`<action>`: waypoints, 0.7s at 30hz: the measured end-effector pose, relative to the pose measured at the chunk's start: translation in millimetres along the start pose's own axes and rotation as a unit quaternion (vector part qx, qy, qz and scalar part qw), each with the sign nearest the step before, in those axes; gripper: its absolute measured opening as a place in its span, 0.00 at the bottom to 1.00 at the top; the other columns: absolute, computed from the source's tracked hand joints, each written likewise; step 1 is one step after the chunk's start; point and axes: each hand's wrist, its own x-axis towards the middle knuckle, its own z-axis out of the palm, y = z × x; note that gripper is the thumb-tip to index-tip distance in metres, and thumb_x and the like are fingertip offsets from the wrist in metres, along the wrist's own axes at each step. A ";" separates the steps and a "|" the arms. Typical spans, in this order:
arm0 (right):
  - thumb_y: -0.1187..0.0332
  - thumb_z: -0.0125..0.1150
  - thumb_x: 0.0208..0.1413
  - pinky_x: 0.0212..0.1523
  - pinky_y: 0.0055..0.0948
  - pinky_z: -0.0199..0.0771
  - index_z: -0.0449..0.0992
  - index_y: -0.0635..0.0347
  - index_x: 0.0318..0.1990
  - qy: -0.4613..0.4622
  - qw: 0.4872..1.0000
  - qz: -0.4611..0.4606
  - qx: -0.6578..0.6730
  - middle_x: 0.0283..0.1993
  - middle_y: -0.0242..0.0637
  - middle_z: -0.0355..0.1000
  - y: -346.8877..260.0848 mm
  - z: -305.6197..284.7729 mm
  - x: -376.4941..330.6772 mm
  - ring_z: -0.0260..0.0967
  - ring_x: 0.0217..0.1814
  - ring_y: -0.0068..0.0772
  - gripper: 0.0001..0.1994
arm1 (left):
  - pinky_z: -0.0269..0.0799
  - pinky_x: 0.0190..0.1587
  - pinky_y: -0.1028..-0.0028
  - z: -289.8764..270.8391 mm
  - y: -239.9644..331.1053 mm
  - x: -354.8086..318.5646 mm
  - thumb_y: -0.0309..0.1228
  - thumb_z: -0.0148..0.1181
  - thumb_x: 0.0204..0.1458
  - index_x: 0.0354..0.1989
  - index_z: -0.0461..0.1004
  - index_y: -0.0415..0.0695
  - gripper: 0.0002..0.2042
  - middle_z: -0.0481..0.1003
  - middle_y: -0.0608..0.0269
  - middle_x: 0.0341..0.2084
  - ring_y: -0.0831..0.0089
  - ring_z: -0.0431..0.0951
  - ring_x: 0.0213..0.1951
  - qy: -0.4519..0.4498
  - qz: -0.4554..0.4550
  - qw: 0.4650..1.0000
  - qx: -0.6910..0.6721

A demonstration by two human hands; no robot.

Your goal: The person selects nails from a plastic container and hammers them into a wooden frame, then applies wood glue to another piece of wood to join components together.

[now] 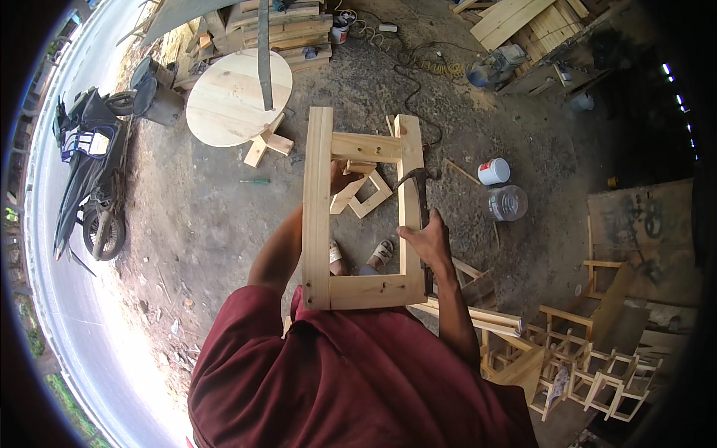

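A pale wooden frame (317, 216) with two long rails and two crosspieces is held up in front of my body, its near end close to my shirt. My left hand (343, 178) is closed around the left rail from behind, and the rail hides part of it. A claw hammer (423, 196) is upright along the right rail, with its dark head uppermost. My right hand (429, 240) is closed on the hammer's handle, thumb reaching onto the rail. Through the opening, a smaller wooden frame (371, 196) shows on the ground.
A round wooden board (237, 97) and a small screwdriver (255, 181) are at the left. To the right stand a white bucket (494, 172) and a clear plastic container (508, 203). Wooden stool frames (567, 373) crowd the lower right. A motorcycle (93, 172) stands near the road.
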 end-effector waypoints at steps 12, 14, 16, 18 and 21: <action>0.60 0.76 0.40 0.53 0.40 0.74 0.63 0.81 0.57 -0.026 1.000 0.009 -0.002 0.50 0.64 0.73 4.3 -1.4 -2.1 0.74 0.53 0.53 0.41 | 0.74 0.52 0.63 8.2 -28.8 2.3 0.31 0.70 0.49 0.52 0.75 0.43 0.21 0.80 0.56 0.47 0.61 0.79 0.51 0.020 0.058 0.998 -0.026; 0.60 0.76 0.40 0.54 0.40 0.73 0.63 0.80 0.57 -0.024 1.000 0.008 -0.004 0.51 0.64 0.73 5.7 0.4 -2.0 0.74 0.53 0.53 0.41 | 0.74 0.52 0.63 7.9 -27.4 0.2 0.31 0.70 0.49 0.52 0.75 0.43 0.21 0.79 0.55 0.47 0.61 0.79 0.51 0.018 0.053 0.998 -0.024; 0.60 0.76 0.40 0.55 0.40 0.73 0.63 0.80 0.58 -0.036 0.999 0.013 0.005 0.51 0.64 0.72 6.9 1.8 -0.8 0.74 0.54 0.54 0.41 | 0.74 0.52 0.63 6.6 -26.8 -1.2 0.30 0.69 0.49 0.52 0.75 0.43 0.20 0.79 0.55 0.47 0.60 0.78 0.51 0.017 0.052 0.998 -0.021; 0.60 0.76 0.40 0.55 0.41 0.72 0.63 0.80 0.58 -0.038 0.999 0.016 0.008 0.52 0.65 0.72 11.9 4.9 -1.1 0.73 0.55 0.55 0.42 | 0.74 0.53 0.62 6.1 -26.6 -3.3 0.30 0.68 0.49 0.52 0.75 0.42 0.20 0.79 0.54 0.47 0.60 0.78 0.51 0.015 0.050 0.998 -0.020; 0.59 0.76 0.40 0.56 0.41 0.72 0.62 0.81 0.59 -0.051 0.998 0.027 0.005 0.53 0.67 0.71 8.9 3.9 -3.7 0.73 0.56 0.56 0.43 | 0.74 0.53 0.62 6.1 -26.7 -5.0 0.29 0.67 0.49 0.52 0.75 0.42 0.20 0.79 0.54 0.47 0.59 0.78 0.51 0.012 0.049 0.999 -0.017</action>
